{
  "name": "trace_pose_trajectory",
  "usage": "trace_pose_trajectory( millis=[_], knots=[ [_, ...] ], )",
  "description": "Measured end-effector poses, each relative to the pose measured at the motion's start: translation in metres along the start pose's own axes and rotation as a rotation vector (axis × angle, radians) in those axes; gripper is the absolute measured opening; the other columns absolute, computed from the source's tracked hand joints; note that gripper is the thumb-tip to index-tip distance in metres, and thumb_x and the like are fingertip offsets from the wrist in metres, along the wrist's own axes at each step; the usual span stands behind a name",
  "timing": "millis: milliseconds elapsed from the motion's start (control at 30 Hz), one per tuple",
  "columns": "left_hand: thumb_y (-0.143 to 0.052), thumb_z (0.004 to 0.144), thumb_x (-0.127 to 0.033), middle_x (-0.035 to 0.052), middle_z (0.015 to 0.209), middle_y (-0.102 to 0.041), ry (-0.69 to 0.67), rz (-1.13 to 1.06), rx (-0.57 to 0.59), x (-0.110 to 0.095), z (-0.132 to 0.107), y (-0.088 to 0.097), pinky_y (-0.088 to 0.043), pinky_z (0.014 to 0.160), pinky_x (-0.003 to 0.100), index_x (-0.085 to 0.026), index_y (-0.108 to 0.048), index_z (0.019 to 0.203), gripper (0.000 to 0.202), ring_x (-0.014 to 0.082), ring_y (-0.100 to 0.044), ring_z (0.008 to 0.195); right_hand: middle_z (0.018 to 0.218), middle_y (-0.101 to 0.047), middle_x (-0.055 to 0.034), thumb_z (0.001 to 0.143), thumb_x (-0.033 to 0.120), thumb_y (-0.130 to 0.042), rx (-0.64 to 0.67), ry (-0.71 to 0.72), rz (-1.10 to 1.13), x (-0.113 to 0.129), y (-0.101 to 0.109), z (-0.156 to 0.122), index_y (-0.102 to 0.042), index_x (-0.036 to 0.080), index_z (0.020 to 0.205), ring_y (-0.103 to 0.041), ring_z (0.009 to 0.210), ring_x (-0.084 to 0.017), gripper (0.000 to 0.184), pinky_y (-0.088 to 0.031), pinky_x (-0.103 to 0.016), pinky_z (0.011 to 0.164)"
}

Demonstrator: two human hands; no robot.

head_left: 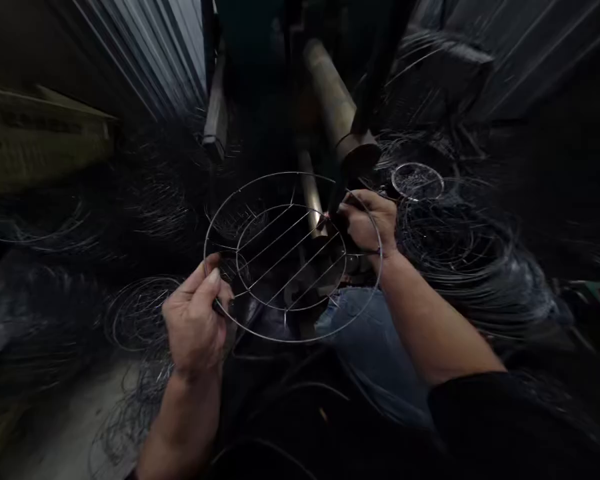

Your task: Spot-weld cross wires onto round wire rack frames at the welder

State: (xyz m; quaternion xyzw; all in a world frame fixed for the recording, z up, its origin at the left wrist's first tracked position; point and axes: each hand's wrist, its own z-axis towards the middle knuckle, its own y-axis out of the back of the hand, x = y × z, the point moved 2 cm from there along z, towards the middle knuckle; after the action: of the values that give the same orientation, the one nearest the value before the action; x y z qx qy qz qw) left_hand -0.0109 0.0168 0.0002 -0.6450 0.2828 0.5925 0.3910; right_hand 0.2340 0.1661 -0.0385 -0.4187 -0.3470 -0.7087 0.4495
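A round wire rack is held out in front of me, with an outer ring, a smaller inner ring and several straight bars across the inner ring. Short wire spokes join the two rings. My left hand pinches the outer ring at its near left between thumb and fingers. On the far right side my right hand is closed, with the outer ring crossing it; what its fingertips hold is hidden. Beside those fingertips, the inner ring meets the tip of a brass-coloured rod, where a small reddish glow shows.
A thick metal cylinder slants down above the rack. Coils of wire are heaped at the right, with a small round ring-rimmed piece on top. More loose wire lies at the left. My jeans-covered leg is below.
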Motion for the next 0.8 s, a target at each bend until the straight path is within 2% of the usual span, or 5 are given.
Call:
trace_pose_trajectory(
  millis=[133, 467, 567, 667, 800],
  knots=[
    [-0.065, 0.079, -0.017, -0.0049, 0.042, -0.044, 0.018, -0.014, 0.001, -0.001, -0.002, -0.002, -0.037, 0.049, 0.018, -0.010, -0.073, 0.098, 0.022, 0.0067, -0.045, 0.045, 0.061, -0.059, 0.0054, 0.064, 0.020, -0.063, 0.047, -0.010, 0.001, -0.006, -0.001, 0.004, -0.065, 0.020, 0.062, -0.055, 0.062, -0.012, 0.003, -0.045, -0.027, 0.061],
    [-0.068, 0.078, -0.019, -0.0043, 0.043, -0.047, 0.012, -0.044, 0.013, -0.005, -0.008, -0.003, -0.040, 0.049, 0.020, -0.010, -0.072, 0.102, 0.026, 0.0081, -0.048, 0.046, 0.060, -0.057, 0.0034, 0.065, 0.021, -0.067, 0.142, -0.020, -0.002, -0.013, -0.002, 0.015, -0.063, 0.020, 0.060, -0.056, 0.061, -0.013, 0.006, -0.046, -0.027, 0.057],
    [-0.069, 0.077, -0.021, -0.0039, 0.043, -0.049, 0.017, -0.033, 0.014, -0.007, -0.010, -0.004, -0.041, 0.050, 0.020, -0.010, -0.072, 0.103, 0.027, 0.0086, -0.049, 0.046, 0.057, -0.056, 0.0027, 0.062, 0.023, -0.070, 0.174, -0.097, 0.038, -0.014, -0.005, 0.019, -0.064, 0.019, 0.059, -0.053, 0.054, -0.012, 0.008, -0.041, -0.024, 0.047],
    [-0.070, 0.078, -0.021, -0.0029, 0.045, -0.052, 0.026, -0.023, 0.030, -0.008, -0.015, -0.002, -0.043, 0.053, 0.021, -0.011, -0.071, 0.104, 0.028, 0.0093, -0.052, 0.048, 0.052, -0.053, 0.0036, 0.059, 0.024, -0.073, 0.186, -0.232, 0.115, -0.010, -0.003, 0.016, -0.063, 0.018, 0.059, -0.046, 0.044, -0.009, 0.012, -0.031, -0.021, 0.037],
    [-0.070, 0.079, -0.025, -0.0012, 0.049, -0.057, 0.034, -0.005, 0.089, -0.009, -0.018, 0.004, -0.050, 0.065, 0.025, -0.014, -0.071, 0.107, 0.030, 0.0114, -0.059, 0.056, 0.053, -0.054, 0.0046, 0.053, 0.021, -0.078, 0.171, -0.361, 0.235, -0.003, 0.021, -0.007, -0.064, 0.018, 0.065, -0.044, 0.039, -0.007, 0.019, -0.031, -0.021, 0.034]
  ],
)
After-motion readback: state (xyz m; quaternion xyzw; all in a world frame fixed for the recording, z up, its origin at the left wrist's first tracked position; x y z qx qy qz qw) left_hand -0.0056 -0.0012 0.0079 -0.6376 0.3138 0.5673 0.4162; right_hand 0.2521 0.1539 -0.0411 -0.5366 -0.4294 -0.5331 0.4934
